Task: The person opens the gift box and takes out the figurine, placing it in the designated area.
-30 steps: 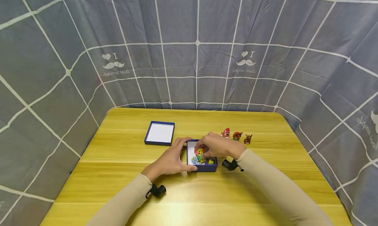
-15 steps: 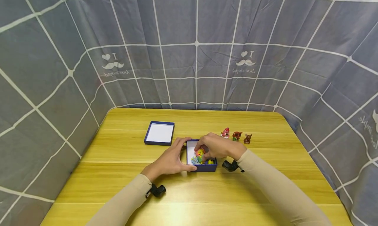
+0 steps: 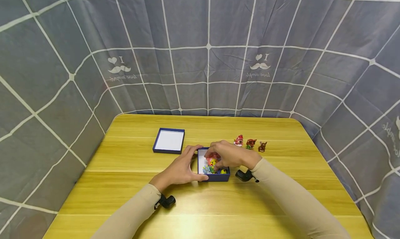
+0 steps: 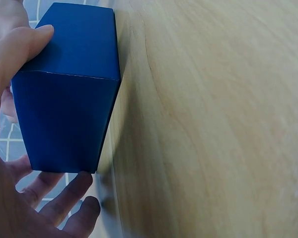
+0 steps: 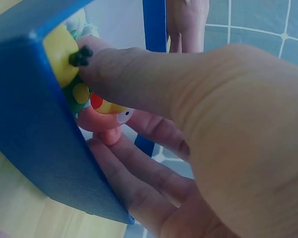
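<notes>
On the table an open blue box (image 3: 214, 177) with a white inside sits before me. My left hand (image 3: 178, 169) grips its left end, thumb on the near wall and fingers at the far side; the left wrist view shows the thumb on the blue box (image 4: 67, 119). Inside the box, my right hand (image 3: 229, 154) holds a pink-and-yellow toy figurine (image 3: 213, 161) between thumb and fingers. Seen from the right wrist, the pink figurine (image 5: 102, 119) lies among the fingers, partly hidden by the thumb. A pale blue figurine (image 3: 207, 169) and a yellow-headed figurine (image 3: 223, 171) are also in the box.
The box lid (image 3: 169, 141) lies inside-up at the back left of the wooden table (image 3: 193, 211). Back right stand a red-and-white figurine (image 3: 239, 141), a reddish-brown one (image 3: 251, 144) and a small brown one (image 3: 262, 146). A grey checked curtain (image 3: 187, 65) surrounds the table.
My right hand shifts slightly inside the box, and the pink-and-yellow figurine turns a little in its fingers. My left hand, the box and the lid stay put.
</notes>
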### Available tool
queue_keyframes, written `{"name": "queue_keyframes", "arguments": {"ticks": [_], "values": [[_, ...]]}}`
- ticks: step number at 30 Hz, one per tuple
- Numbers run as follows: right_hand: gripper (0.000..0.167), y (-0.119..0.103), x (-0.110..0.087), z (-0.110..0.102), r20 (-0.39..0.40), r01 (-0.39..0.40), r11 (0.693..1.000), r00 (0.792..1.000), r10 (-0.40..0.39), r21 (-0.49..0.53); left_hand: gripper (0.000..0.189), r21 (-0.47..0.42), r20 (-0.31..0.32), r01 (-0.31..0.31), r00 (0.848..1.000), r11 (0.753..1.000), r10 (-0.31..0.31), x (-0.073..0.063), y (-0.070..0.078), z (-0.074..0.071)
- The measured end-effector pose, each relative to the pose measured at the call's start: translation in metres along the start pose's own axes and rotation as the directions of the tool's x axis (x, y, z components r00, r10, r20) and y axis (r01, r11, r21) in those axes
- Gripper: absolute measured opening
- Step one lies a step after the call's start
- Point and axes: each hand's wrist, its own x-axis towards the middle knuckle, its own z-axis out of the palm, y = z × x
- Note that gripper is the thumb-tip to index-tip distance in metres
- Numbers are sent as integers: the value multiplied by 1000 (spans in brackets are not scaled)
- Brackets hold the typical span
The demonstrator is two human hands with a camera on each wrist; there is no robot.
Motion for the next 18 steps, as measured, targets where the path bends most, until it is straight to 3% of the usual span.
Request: {"name": "queue_keyframes", "arguments": {"ticks": [18], "values": [[45, 4, -4, 8, -46, 21, 999, 999, -20, 36, 123, 6, -9, -13, 1000, 1000, 13, 0, 0, 1]]}}
